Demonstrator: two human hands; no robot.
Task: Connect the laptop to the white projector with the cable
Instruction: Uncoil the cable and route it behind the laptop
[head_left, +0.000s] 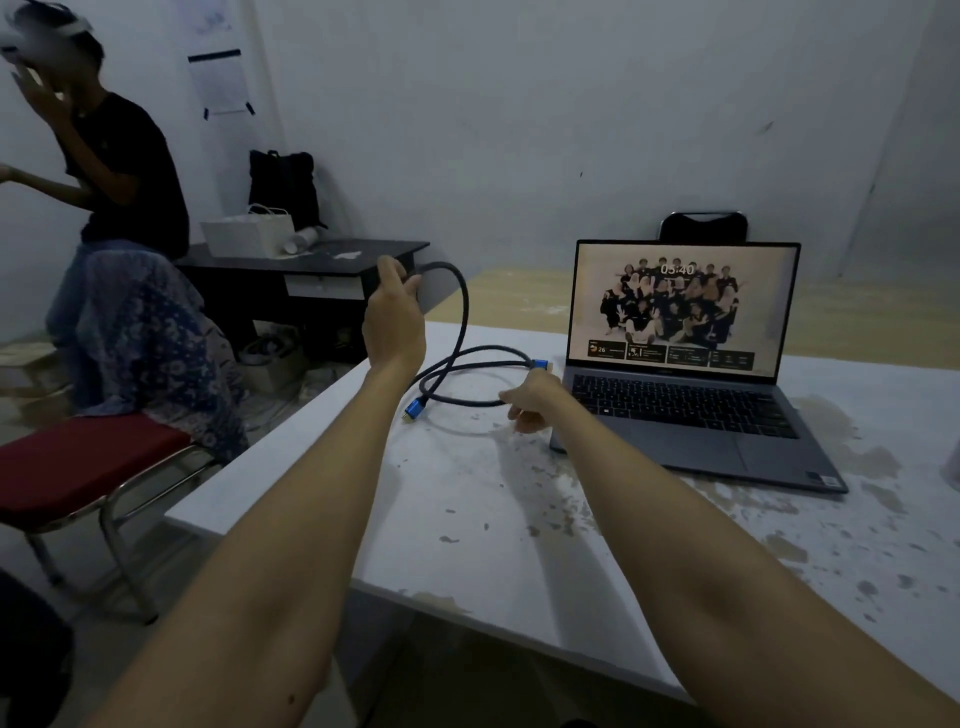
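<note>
An open grey laptop stands on the white table, its screen lit. A dark braided cable loops up from the table to the left of it. One blue plug lies on the table; the other blue plug sits close to the laptop's left side. My left hand is raised above the table's left edge, closed around the top of the cable loop. Beside the laptop's left front corner, my right hand pinches the cable low against the table. At the right frame edge a white object is only partly in view.
A red-seated metal chair draped with blue patterned cloth stands left of the table. Beyond it a person sits on a dark desk that carries a white box. A black chair back shows behind the laptop. The table's near edge runs diagonally.
</note>
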